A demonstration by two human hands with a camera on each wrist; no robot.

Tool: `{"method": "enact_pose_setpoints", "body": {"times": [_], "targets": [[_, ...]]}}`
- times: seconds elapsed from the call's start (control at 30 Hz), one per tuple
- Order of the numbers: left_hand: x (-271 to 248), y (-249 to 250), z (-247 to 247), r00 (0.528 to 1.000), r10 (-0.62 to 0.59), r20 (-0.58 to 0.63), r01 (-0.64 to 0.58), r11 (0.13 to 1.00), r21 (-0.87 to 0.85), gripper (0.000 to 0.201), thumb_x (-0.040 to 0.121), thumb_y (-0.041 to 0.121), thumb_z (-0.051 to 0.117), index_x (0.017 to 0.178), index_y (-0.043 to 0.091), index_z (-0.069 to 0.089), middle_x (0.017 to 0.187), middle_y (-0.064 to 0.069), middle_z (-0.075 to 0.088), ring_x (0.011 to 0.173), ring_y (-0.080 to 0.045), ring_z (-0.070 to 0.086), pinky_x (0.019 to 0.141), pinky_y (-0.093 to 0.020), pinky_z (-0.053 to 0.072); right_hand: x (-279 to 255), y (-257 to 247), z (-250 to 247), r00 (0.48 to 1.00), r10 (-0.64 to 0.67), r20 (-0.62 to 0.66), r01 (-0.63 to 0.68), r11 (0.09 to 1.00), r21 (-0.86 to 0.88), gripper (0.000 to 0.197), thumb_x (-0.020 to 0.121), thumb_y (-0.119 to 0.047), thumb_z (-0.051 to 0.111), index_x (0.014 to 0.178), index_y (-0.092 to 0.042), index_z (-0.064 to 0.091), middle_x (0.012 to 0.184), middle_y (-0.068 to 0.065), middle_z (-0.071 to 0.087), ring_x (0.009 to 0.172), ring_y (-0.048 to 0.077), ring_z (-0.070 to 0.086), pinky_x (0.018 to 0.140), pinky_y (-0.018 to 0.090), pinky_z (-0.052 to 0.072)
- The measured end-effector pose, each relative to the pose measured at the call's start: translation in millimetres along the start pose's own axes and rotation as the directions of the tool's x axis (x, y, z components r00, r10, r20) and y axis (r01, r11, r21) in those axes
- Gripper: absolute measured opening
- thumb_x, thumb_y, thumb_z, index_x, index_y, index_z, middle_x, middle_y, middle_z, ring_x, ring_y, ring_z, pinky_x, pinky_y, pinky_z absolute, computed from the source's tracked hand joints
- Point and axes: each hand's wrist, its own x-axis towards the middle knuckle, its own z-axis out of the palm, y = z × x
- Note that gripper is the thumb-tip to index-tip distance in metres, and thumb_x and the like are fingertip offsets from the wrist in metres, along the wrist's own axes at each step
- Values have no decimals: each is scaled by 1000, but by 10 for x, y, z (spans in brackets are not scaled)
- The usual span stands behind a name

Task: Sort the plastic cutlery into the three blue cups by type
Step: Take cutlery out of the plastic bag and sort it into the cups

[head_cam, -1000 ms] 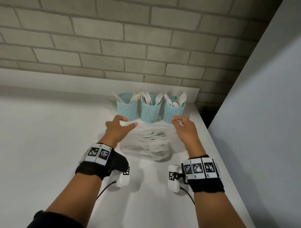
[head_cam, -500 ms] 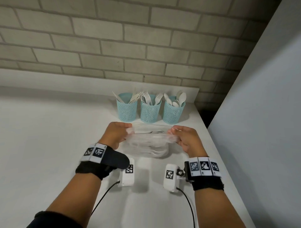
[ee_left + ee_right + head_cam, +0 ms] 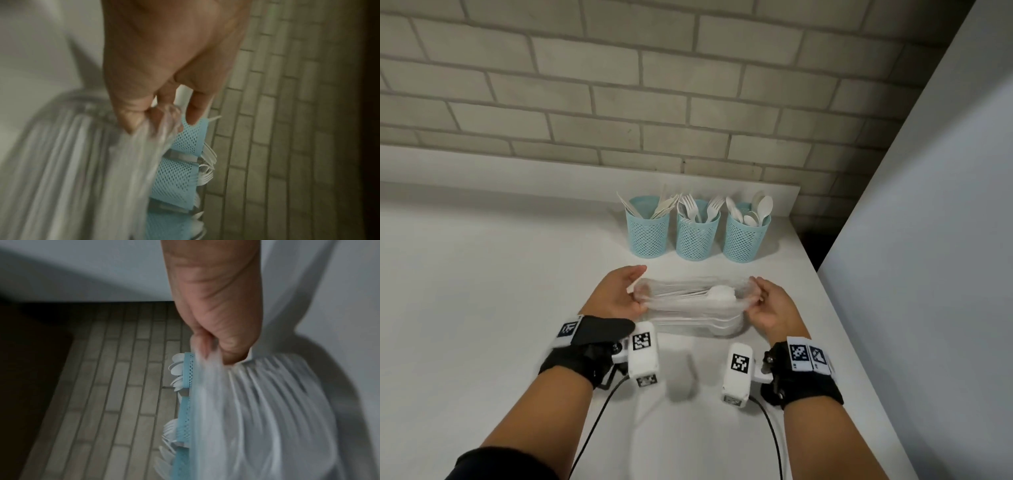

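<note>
Three blue mesh cups stand in a row near the wall: the left cup [image 3: 647, 228] holds knives, the middle cup [image 3: 697, 231] forks, the right cup [image 3: 746, 234] spoons. A clear plastic bag [image 3: 693, 305] of white cutlery hangs stretched between my hands, just above the counter. My left hand [image 3: 627, 294] pinches the bag's left end, seen blurred at the bag [image 3: 144, 146] in the left wrist view. My right hand [image 3: 763, 301] pinches the right end of the bag [image 3: 257, 402]. A white spoon bowl [image 3: 720, 294] shows through the plastic.
A white counter [image 3: 482, 308] runs left and toward me. A brick wall [image 3: 654, 85] rises behind the cups. A grey panel [image 3: 928, 274] bounds the counter on the right, with a dark gap [image 3: 813, 246] at the back corner.
Both hands reached down onto the bag, pinched its ends and lifted it off the counter, drawing it slightly toward me and stretching it between them.
</note>
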Motion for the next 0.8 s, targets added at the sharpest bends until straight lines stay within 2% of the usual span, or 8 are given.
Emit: {"method": "enact_pose_setpoints", "body": {"times": [0.1,0.17,0.3,0.43,0.5,0.63,0.7,0.8], "targets": [[-58,29,50,988,151,-35,-122,896,427,3,89,16,60,91,19,60,109,-7,53,92,-22,53,72,-31,47,-75,-43,39,976,-210,62,212,837,-505,9,90,-16,58,98,-14,63,105,10,64,89,24,62,75,33,50],[-105,8,117,949,316,-15,-191,612,768,10,84,21,66,89,27,60,120,-5,48,106,-23,51,82,-33,43,-207,-63,121,899,-401,175,360,453,-816,8,90,-23,57,93,-24,65,110,2,64,102,22,58,87,36,47],[-146,-71,267,881,426,207,-278,110,954,9,81,19,70,78,28,68,123,-4,58,114,-21,54,94,-28,39,-331,-10,256,832,-369,414,383,-158,-910,23,91,-24,56,105,-15,72,115,2,68,110,19,59,88,20,38],[-113,-200,301,890,387,242,-243,-47,969,28,89,3,56,113,12,67,129,-4,56,122,-20,50,102,-23,34,-231,122,234,875,-257,411,322,-326,-889,36,93,-12,52,128,-8,58,135,8,55,127,22,48,104,23,32],[-101,-184,263,893,391,222,-271,73,960,35,88,-3,51,118,9,63,130,-4,54,121,-20,50,100,-24,37,-181,102,216,871,-279,405,362,-197,-911,37,92,-3,47,127,-8,57,136,9,54,128,23,47,107,25,32],[-100,-75,154,944,308,118,-284,578,765,43,83,-15,43,104,15,66,110,-13,57,93,-22,52,73,-26,44,-50,-23,138,960,-240,147,260,560,-787,39,90,12,40,118,-4,63,113,13,65,95,24,62,73,25,50],[-62,-33,86,950,298,94,-271,639,720,48,81,-16,40,104,18,65,108,-13,55,91,-23,48,73,-30,42,-38,-56,114,990,-96,103,137,830,-540,47,91,17,27,124,-1,55,103,12,60,84,22,58,66,30,50],[-30,-36,21,921,382,79,-318,618,719,57,81,-18,38,129,8,54,126,-11,52,107,-26,53,86,-32,41,20,-61,51,996,5,87,12,981,-194,50,94,16,20,130,-2,49,120,18,51,106,26,54,83,27,52]]}}
